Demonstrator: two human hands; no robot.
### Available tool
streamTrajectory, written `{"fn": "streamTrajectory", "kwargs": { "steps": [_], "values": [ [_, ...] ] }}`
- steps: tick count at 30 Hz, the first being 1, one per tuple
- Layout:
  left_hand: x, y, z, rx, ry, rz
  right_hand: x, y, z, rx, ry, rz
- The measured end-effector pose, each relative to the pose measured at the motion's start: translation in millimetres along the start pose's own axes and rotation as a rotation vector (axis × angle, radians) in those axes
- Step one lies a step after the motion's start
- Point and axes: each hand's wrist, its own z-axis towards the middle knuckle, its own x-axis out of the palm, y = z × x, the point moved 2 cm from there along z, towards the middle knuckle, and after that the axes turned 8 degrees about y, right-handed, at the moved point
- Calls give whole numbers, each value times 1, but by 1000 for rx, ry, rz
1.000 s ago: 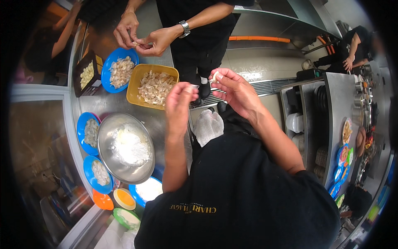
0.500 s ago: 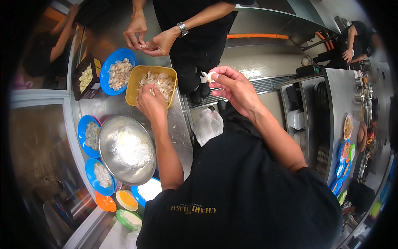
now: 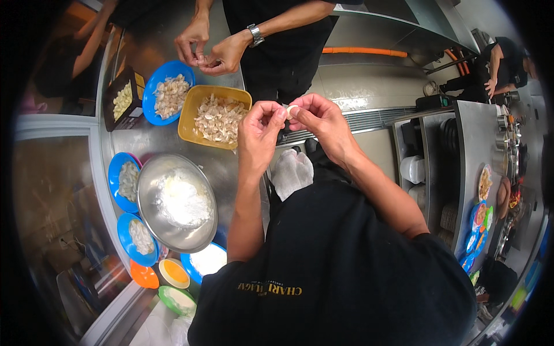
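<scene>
A pale garlic clove [image 3: 290,112] is pinched between the fingertips of both my hands, out past the table's edge. My left hand [image 3: 258,131] grips it from one side, thumb against its fingers. From the other side my right hand [image 3: 324,126] holds it between thumb and fingers. Just left of my hands sits a yellow rectangular tub [image 3: 186,128], heaped with unpeeled garlic cloves and papery skins. Beyond it stands a blue bowl [image 3: 149,95] of similar garlic. A dark cardboard box [image 3: 131,104] beside that holds pale peeled cloves.
A steel bowl [image 3: 151,214] of white powder stands on the metal table, among blue bowls [image 3: 121,199], an orange bowl [image 3: 143,275] and a green one [image 3: 168,300]. Across from me, a co-worker's hands [image 3: 214,53] pinch something small. Shelving [image 3: 430,155] stands to the right.
My left hand has left the yellow tub and come right to meet my right hand at the clove. My right hand has moved slightly left. The co-worker's hands stay together.
</scene>
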Motion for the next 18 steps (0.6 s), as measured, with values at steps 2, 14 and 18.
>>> {"fn": "streamTrajectory", "kwargs": {
  "steps": [2, 14, 18],
  "values": [
    [0, -3, 0, 3, -68, 19, -2, -4, 2, 66, -8, 190],
    [-111, 46, -8, -347, -507, 1089, -8, -4, -3, 163, 69, 488],
    [-93, 21, -7, 3, -537, 771, -4, -2, -3, 61, 85, 363]
  ]
}}
